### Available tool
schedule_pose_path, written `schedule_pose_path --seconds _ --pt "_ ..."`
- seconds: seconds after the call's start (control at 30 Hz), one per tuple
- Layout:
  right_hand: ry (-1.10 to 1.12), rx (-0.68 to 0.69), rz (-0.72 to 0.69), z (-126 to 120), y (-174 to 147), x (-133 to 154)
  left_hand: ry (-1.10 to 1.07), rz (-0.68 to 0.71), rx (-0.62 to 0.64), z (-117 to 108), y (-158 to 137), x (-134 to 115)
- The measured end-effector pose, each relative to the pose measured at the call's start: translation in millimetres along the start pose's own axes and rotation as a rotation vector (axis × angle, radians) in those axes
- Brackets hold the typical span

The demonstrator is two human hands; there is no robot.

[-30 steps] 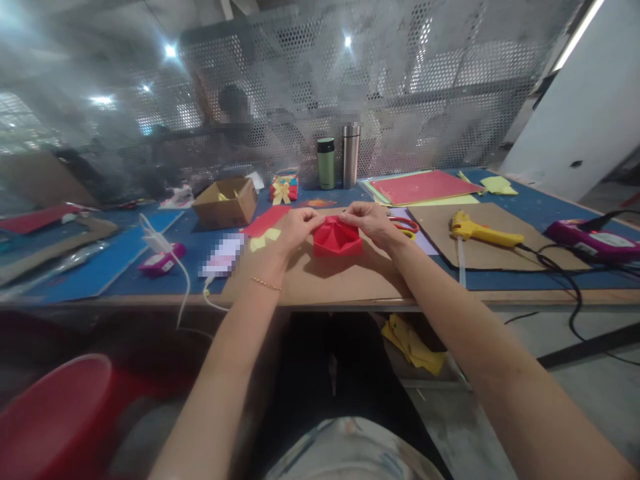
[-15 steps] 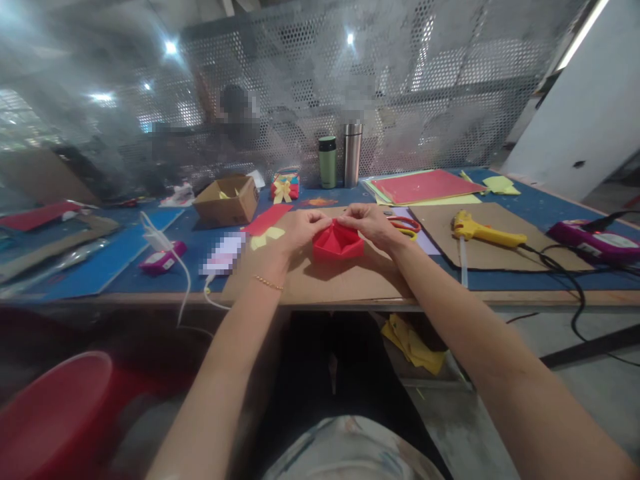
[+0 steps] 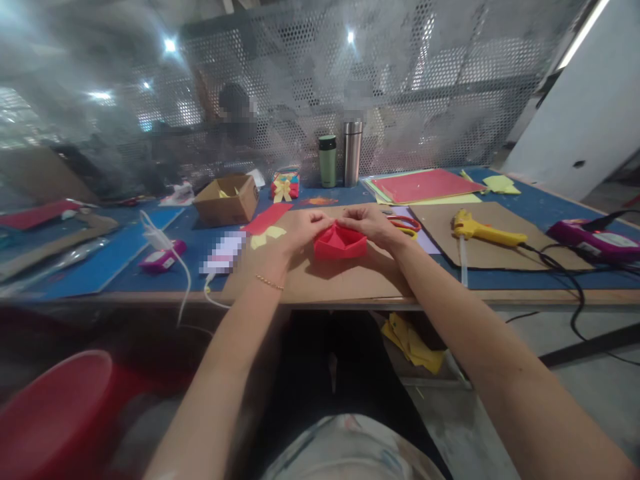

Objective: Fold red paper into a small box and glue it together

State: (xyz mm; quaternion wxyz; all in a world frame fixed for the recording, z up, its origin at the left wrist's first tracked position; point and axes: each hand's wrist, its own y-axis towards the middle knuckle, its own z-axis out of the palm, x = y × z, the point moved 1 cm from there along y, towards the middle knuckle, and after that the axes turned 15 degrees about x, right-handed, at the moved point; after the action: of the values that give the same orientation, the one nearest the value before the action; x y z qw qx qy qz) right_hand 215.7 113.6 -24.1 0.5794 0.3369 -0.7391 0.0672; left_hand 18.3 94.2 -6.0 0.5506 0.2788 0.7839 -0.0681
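Note:
A folded red paper box [image 3: 340, 248] is held just above a brown cardboard sheet [image 3: 320, 287] at the table's front. My left hand [image 3: 307, 229] pinches its far edge from the left, fingers closed. From the right, my right hand [image 3: 367, 223] pinches the same far edge, its fingertips close to the left ones. The box's inside faces me and shows creased folds. Scissors with red and yellow handles [image 3: 406, 223] lie beside my right hand, partly hidden by it. Left of my left hand are a red paper piece [image 3: 269, 218] and a pale yellow paper bow [image 3: 269, 237].
A yellow glue gun [image 3: 490, 233] rests on cardboard at the right, its black cord trailing over the table edge. A small cardboard box [image 3: 227, 203], a green tumbler [image 3: 327, 163] and a steel flask [image 3: 353, 157] stand behind. Coloured paper sheets [image 3: 425, 187] lie back right.
The red paper box has shifted very slightly to the right and tilted a little. Both hands keep their pinch on its far edge.

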Motion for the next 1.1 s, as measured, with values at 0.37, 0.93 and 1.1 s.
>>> schedule_pose_path --seconds 0.37,0.93,1.1 --pt "0.008 -0.080 -0.028 -5 2 -1 0.062 -0.011 -0.091 -10 4 1" --pt "0.031 -0.006 0.004 3 2 -1 -0.029 -0.019 0.006 3 -3 -1" --pt "0.063 -0.093 0.031 -2 2 -1 0.029 0.024 -0.033 -5 2 3"
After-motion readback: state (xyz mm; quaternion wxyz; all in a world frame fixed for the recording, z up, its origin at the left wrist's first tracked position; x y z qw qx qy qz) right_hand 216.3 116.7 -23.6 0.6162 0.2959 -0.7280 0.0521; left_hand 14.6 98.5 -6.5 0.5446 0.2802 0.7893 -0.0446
